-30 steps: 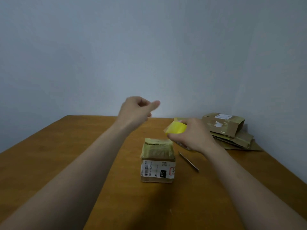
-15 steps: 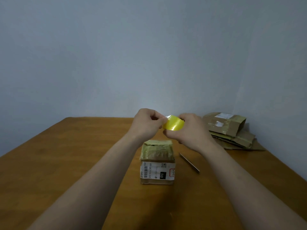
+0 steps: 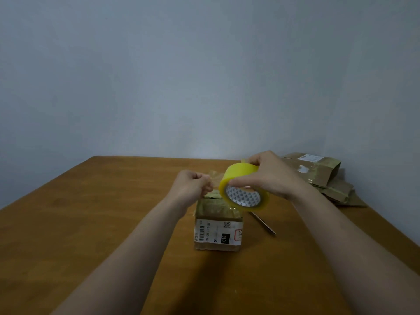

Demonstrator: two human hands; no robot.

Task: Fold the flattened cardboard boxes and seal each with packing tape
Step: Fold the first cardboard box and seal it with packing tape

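I am watching both forearms reaching in from six o'clock across the wooden table (image 3: 91,223). Nearest, the small cardboard box (image 3: 218,230) is standing upright mid-table, its white barcode label facing me and its top flaps lying closed under yellowish tape. Just above its top, the left hand (image 3: 193,187) is pinching the loose tape end (image 3: 213,176) between curled fingers and thumb, at nine o'clock of the yellow tape roll (image 3: 236,176). The right hand (image 3: 270,178) is gripping the roll, fingers curling over its outer band. The roll is hovering over the box's top right corner, tilting so its patterned white core is facing me, and it is hiding part of the box top. At three o'clock of the box a thin dark stick (image 3: 264,225) is lying on the table, its far end hidden behind the roll; I cannot tell what it is. Farther off, at two o'clock, flattened cardboard boxes (image 3: 322,176) are lying stacked by the wall (image 3: 204,76).
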